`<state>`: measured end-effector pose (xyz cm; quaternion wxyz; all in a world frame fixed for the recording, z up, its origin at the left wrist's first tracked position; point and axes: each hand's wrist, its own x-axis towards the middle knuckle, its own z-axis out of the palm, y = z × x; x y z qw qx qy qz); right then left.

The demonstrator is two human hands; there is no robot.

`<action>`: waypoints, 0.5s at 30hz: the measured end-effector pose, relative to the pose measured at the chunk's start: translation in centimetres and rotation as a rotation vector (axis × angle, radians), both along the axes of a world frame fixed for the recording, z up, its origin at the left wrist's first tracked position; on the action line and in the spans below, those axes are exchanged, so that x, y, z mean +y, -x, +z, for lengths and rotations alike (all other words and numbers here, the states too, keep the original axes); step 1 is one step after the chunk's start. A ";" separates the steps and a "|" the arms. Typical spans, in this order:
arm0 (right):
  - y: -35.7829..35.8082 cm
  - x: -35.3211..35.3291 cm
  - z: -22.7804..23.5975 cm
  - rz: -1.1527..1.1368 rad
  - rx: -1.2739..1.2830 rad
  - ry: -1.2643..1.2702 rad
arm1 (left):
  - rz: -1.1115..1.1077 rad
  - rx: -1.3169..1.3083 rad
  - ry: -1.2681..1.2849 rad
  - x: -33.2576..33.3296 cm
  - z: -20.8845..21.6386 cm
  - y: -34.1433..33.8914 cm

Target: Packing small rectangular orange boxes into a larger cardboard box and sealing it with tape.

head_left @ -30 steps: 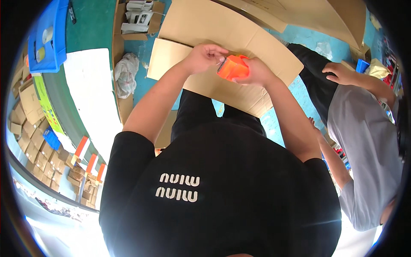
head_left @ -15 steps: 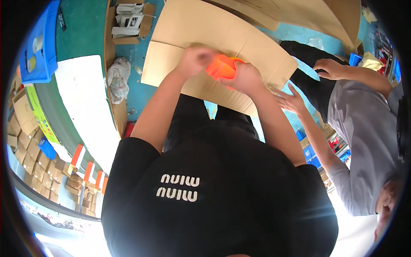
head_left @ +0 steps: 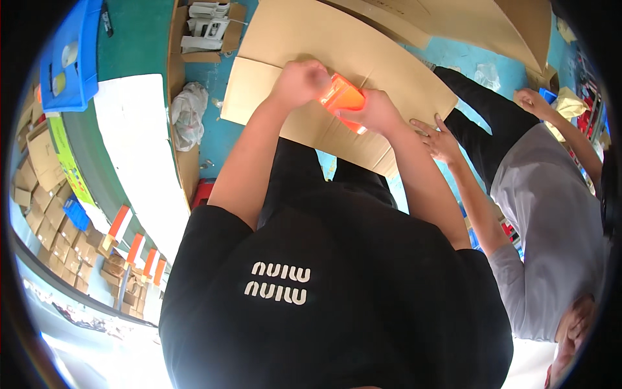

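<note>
My right hand [head_left: 378, 111] is wrapped round a bright orange plastic tool [head_left: 345, 96] that looks like a hand-held tape dispenser. It is tilted above a large brown cardboard box [head_left: 291, 26], whose flaps lie flat with a seam across them. My left hand [head_left: 301, 83] is closed at the tool's upper left end, its fingers curled and smeared. Whatever is pinched there, if anything, is hidden. A co-worker's hand [head_left: 437, 139] rests with spread fingers at the box's right edge, beside my right forearm.
The co-worker in a grey shirt [head_left: 544, 168] stands close on the right. To my left runs a green-topped bench [head_left: 133, 39] with a blue bin [head_left: 68, 61] and white sheet. A small carton of white parts [head_left: 207, 29] and a plastic bag [head_left: 189, 117] lie beyond it. Another carton [head_left: 479, 26] stands far right.
The orange tool has turned in my right hand and tilts down to the right. My left hand stays by its end. The co-worker's near hand has come onto the box edge; the other hand has moved away.
</note>
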<state>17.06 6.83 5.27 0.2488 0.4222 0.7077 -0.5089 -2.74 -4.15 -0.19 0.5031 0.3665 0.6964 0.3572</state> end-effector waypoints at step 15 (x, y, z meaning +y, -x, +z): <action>-2.3 1.4 0.4 0.195 -0.032 0.117 | 0.053 0.889 0.336 -5.2 1.9 24.5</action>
